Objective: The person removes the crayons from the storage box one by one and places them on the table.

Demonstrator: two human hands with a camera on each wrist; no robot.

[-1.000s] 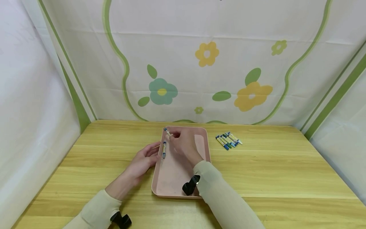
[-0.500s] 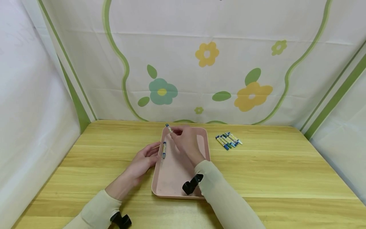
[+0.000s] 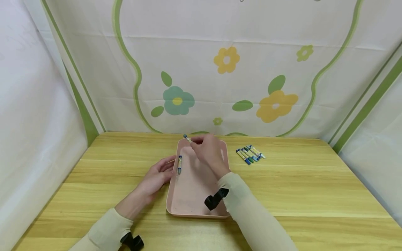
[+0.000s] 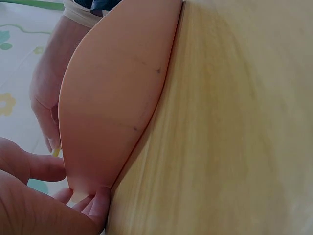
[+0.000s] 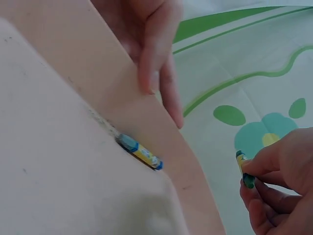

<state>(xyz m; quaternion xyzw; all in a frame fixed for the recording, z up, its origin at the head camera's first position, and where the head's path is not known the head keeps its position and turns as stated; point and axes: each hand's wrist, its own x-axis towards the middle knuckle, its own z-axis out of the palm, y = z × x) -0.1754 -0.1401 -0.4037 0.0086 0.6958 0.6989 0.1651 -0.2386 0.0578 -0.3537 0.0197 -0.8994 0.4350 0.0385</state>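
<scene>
A pink tray [image 3: 194,195] sits on the wooden table. My right hand [image 3: 208,150] pinches a green crayon [image 5: 241,166] with a yellow-and-blue wrapper between thumb and fingers, above the tray's far left corner. Inside the tray, along its left wall, lies another crayon [image 3: 180,165], its greyish-blue tip pointing towards me. My left hand [image 3: 158,177] rests with its fingers against the outside of the tray's left wall. In the left wrist view, the left fingertips [image 4: 100,203] touch the wall low down, near the table.
To the right of the tray, several crayons [image 3: 250,154] lie side by side on the wooden table [image 3: 298,184]. A white curtain [image 3: 201,80] with printed flowers hangs behind the table, and white cloth flanks both sides.
My right hand has lifted the crayon from near the tray's left wall and shifted it up and slightly right, towards the far edge. The left hand stays in place.
</scene>
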